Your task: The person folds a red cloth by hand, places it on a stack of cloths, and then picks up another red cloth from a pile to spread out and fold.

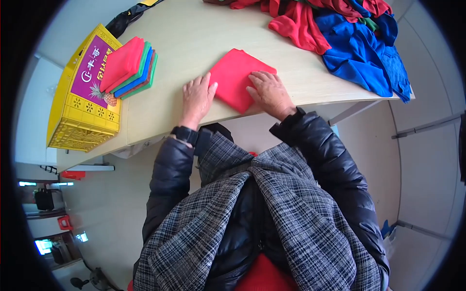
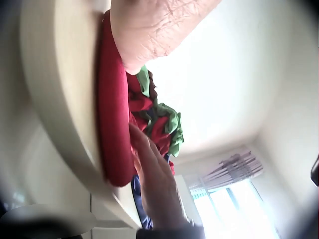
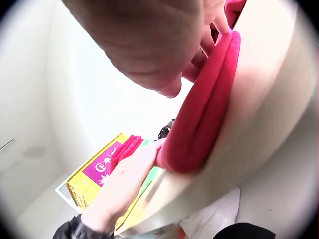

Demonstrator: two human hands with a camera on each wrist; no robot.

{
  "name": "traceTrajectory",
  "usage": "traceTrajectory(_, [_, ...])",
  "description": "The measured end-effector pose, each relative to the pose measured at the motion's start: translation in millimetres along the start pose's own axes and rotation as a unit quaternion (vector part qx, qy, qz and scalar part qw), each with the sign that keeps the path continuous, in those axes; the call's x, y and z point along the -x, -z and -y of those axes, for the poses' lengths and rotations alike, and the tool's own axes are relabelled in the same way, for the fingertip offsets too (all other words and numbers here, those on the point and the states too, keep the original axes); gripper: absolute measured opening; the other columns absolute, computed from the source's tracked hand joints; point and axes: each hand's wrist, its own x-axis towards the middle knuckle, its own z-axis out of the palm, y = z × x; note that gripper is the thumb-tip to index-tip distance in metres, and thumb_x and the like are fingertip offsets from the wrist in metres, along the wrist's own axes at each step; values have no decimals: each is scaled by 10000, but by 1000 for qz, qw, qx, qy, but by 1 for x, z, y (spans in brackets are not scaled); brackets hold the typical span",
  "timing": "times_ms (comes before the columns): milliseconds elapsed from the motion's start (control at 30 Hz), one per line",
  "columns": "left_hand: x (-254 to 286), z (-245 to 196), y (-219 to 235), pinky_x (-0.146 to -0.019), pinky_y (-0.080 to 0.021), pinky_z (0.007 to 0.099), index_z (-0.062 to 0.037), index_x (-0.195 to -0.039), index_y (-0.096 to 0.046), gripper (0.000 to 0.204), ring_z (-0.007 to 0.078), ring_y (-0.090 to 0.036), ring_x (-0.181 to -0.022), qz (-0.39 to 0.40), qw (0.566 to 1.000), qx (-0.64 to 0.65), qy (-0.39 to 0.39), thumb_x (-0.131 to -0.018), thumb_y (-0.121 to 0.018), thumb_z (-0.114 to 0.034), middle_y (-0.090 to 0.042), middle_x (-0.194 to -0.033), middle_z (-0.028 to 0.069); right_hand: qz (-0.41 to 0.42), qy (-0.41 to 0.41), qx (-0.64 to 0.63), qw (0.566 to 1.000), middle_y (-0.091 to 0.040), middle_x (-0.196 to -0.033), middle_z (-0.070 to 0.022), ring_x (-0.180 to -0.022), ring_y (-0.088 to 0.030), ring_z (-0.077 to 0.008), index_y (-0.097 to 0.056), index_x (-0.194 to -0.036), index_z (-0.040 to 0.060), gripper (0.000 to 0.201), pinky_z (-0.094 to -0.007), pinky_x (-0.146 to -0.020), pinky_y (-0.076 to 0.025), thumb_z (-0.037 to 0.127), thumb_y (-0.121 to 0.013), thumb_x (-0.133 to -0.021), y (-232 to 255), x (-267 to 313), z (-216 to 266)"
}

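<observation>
A folded red cloth (image 1: 233,80) lies flat on the table near its front edge. In the right wrist view its side (image 3: 202,119) shows thick, rounded layers. My left hand (image 1: 196,99) rests along the left side of the cloth, fingers extended and fingertips at its edge. Over the right part lies my right hand (image 1: 273,95), palm down, with its fingers across the top of the cloth. From the left wrist, the cloth (image 2: 113,109) appears as a plump roll-like edge between both hands.
A yellow crate (image 1: 85,114) with a purple label stands at the table's left end. Folded red, green and blue cloths (image 1: 127,65) are stacked against it. Loose red cloths (image 1: 301,26) and blue ones (image 1: 347,53) are heaped at the back right, hanging over the edge.
</observation>
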Motion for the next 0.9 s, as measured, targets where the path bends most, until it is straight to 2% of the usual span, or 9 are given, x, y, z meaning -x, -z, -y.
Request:
traceTrajectory(133, [36,-34,29,-1004,-407,441,-36,-1314,-587,426,341,-579,-1109,32,999,24,-14,-1003,-541,-322,-632,-1207,180,58,-11,-8,998,-534,-1417,-168,-1369,-427,-345,-555,-1350,11,483,-438,-1140,-327,332,-520,-992,20,-22,-12])
traceTrajectory(200, [31,-37,30,-998,-404,448,-28,-1285,-597,404,337,-583,-1094,6,1000,28,-10,-991,-561,-303,-637,-1181,175,86,-18,-12,996,-524,-1432,-170,-1385,-413,-346,-547,-1362,13,489,-444,-1147,-320,334,-515,-994,21,-26,-13])
traceTrajectory(300, [19,-41,26,-987,-397,461,-13,-1227,-615,361,327,-589,-1064,-47,998,33,-2,-968,-600,-265,-646,-1131,165,8,-25,58,998,-475,-1480,-173,-1424,-367,-346,-505,-1406,19,533,-468,-1171,-289,351,-518,-989,2,-24,-5])
traceTrajectory(367, [-7,-48,16,-1070,-359,468,-16,-1293,-592,433,330,-551,-1205,-58,986,148,-44,-999,-543,-330,-612,-1272,185,-5,-29,56,998,-458,-1494,-176,-1433,-356,-346,-489,-1420,20,547,-475,-1177,-277,349,-519,-984,-13,-24,-1])
traceTrajectory(400, [-17,-49,4,-1070,-359,468,-16,-1293,-592,433,330,-551,-1205,-57,986,148,-44,-999,-543,-330,-612,-1272,185,-18,-35,56,998,-440,-1508,-179,-1442,-345,-347,-473,-1434,21,562,-483,-1183,-265,348,-519,-979,-20,-24,1])
traceTrajectory(500, [-37,-58,-28,-1195,-233,465,-57,-1445,-488,564,318,-375,-1423,4,992,95,-87,-1044,-409,-446,-429,-1523,167,-27,-46,63,997,-414,-1528,-184,-1453,-329,-347,-450,-1454,21,585,-492,-1193,-248,341,-517,-969,-28,-20,0])
traceTrajectory(533, [-38,-58,-33,-1195,-233,465,-57,-1445,-488,564,318,-375,-1423,6,991,97,-89,-1044,-409,-446,-429,-1523,167,-23,-47,69,996,-405,-1534,-187,-1455,-326,-347,-443,-1459,20,593,-493,-1196,-243,336,-515,-963,-30,-19,-2])
traceTrajectory(633, [-34,-53,-42,-1229,-159,450,-81,-1521,-385,657,285,-221,-1509,68,992,80,-68,-1048,-316,-531,-303,-1609,133,-17,-51,73,996,-397,-1541,-189,-1458,-323,-347,-435,-1466,19,598,-497,-1199,-237,324,-507,-956,-33,-16,-6])
traceTrajectory(900, [-32,-54,-43,-1228,-155,456,-86,-1534,-361,676,280,-217,-1510,70,993,72,-59,-1044,-317,-550,-301,-1612,124,-21,-47,67,996,-387,-1551,-184,-1466,-312,-345,-429,-1472,21,597,-501,-1202,-230,318,-485,-958,-34,-17,-6])
